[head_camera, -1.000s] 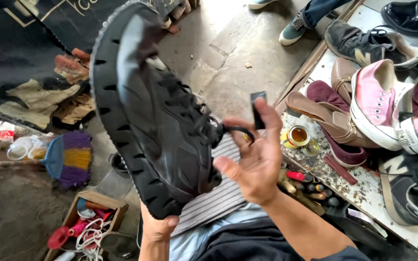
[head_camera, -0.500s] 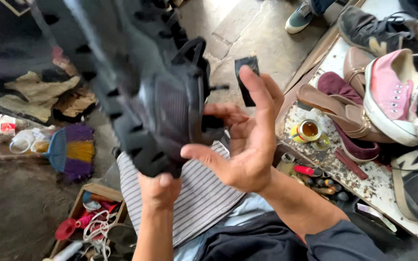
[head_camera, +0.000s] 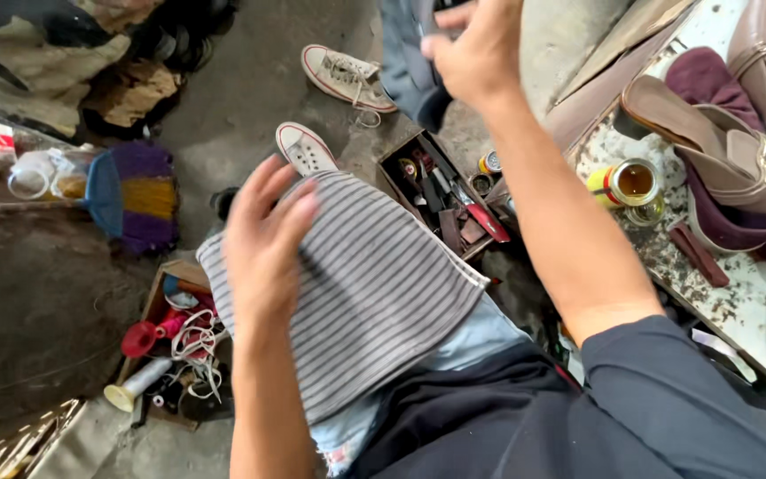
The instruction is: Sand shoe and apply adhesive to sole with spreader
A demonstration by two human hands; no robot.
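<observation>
Hands split — left hand [head_camera: 263, 244] over striped cloth [head_camera: 374, 284], right hand [head_camera: 476, 49] gripping dark shoe [head_camera: 410, 62].

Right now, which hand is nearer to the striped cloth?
Left. The left hand lies over the striped cloth on the lap; the right hand is raised well above it, at the picture's top edge, gripping something dark.

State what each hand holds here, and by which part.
The left hand holds nothing; it lies open over the striped cloth. The right hand grips a dark item at the frame's top; which part cannot be told.
</observation>
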